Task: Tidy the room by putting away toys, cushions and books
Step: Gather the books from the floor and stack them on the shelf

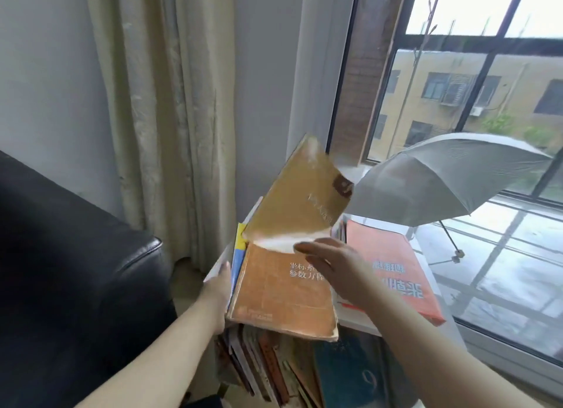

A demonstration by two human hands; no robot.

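Your left hand point(217, 288) grips the left edge of a stack of books, thumb on top, fingers hidden beneath. Topmost lies a worn orange paperback point(283, 295) printed with white Chinese characters, "参数方程" among them. Your right hand point(332, 264), fingers spread and holding nothing, hovers over that cover, just below a tan paperback point(300, 194) tilted up behind, its title too blurred to read. A red-orange book point(393, 264) with large white characters lies to the right on a white shelf top point(359, 320). More books point(268, 368) stand below.
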